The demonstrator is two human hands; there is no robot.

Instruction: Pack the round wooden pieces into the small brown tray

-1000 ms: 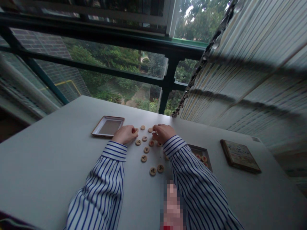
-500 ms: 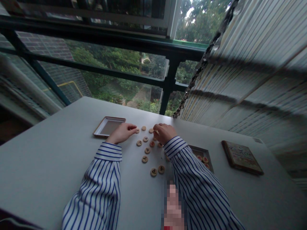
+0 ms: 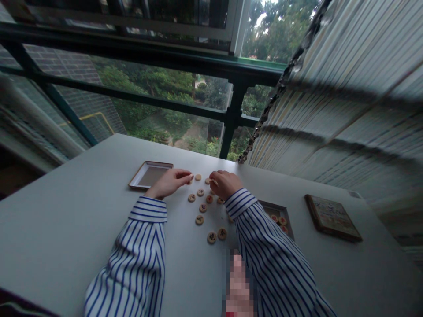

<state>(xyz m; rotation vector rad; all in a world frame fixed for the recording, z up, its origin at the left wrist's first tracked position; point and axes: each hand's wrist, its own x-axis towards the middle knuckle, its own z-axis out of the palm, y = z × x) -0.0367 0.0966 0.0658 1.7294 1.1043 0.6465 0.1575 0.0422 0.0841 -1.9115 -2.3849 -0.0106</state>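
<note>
Round wooden Chinese chess pieces lie loosely spread between my hands, some with dark characters, such as one piece (image 3: 203, 208), and one with a red character (image 3: 209, 199). At the left of the group, my left hand (image 3: 168, 181) pinches a chess piece (image 3: 190, 181) between thumb and fingers, its edge just showing under the fingertips. My right hand (image 3: 226, 184) is closed with its fingertips bent down, beside a blank-topped piece (image 3: 207, 181); what it grips is hidden by the fingers. Another plain piece (image 3: 198, 177) lies between the two hands.
A shallow tray-like lid (image 3: 132, 181) lies behind my left wrist. Partly under my right forearm, an open box (image 3: 290, 222) holds several red-marked pieces. A flat brown box (image 3: 333, 218) rests farther right on the white table (image 3: 82, 211). Window railings and a ridged panel border the table.
My left fingertips have shifted slightly right and up at the piece. My right hand has moved a little left, its fingers still curled. The loose pieces look unmoved.
</note>
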